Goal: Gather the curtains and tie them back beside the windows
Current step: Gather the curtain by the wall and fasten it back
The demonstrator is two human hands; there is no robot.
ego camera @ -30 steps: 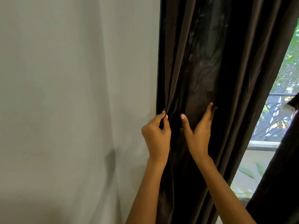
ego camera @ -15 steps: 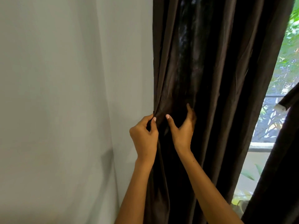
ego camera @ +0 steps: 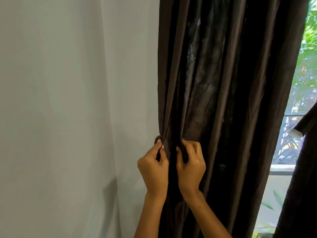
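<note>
We see a dark brown curtain (ego camera: 223, 100) hanging in folds beside the pale wall (ego camera: 68, 100), with the window (ego camera: 291, 160) showing along its right edge. Our left hand (ego camera: 152, 170) pinches the curtain's left edge between thumb and curled fingers, right against the wall. Just beside it, our right hand (ego camera: 190, 165) curls round a bunched fold of the same cloth. A second dark curtain (ego camera: 301, 194) hangs at far right.

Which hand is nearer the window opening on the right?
Right. The right hand grips a fold of the dark brown curtain, closer to the window opening; the left hand pinches the curtain's wall-side edge, farther off.
</note>
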